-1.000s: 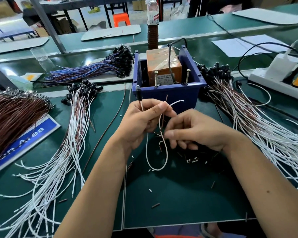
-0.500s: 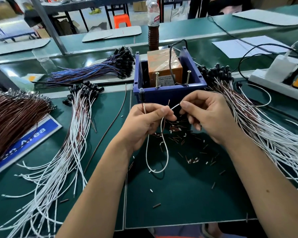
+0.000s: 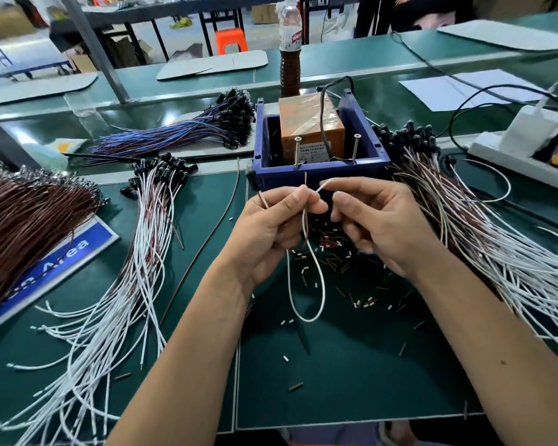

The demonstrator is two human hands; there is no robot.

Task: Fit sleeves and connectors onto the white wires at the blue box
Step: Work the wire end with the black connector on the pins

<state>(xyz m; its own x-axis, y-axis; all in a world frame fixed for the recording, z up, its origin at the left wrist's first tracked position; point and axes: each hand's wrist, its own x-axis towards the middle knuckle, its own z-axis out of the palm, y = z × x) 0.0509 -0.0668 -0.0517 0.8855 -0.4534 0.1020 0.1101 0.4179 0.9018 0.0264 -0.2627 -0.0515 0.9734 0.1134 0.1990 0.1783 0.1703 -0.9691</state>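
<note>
At frame centre, the left hand (image 3: pixel 271 233) is pinching the white wire (image 3: pixel 306 275), its free tip slanting up-right into the right hand (image 3: pixel 377 226)'s pinching fingertips below the blue box (image 3: pixel 322 170).

A plastic bottle (image 3: pixel 290 46) with dark liquid in its lower part stands upright on the green bench (image 3: pixel 351 375), just behind the box. At the right edge lies a white power strip (image 3: pixel 525 162) with a white adapter (image 3: pixel 533 128) plugged in it, and a black cable (image 3: pixel 484 94) loops near it. A white paper sheet (image 3: pixel 464 88) lies behind. At the left, a blue sign (image 3: pixel 55 262) reads partly "Area". An orange stool (image 3: pixel 231 40) stands on the floor far back. A pale flat board (image 3: pixel 213 64), perhaps cardboard, lies on the far bench.
</note>
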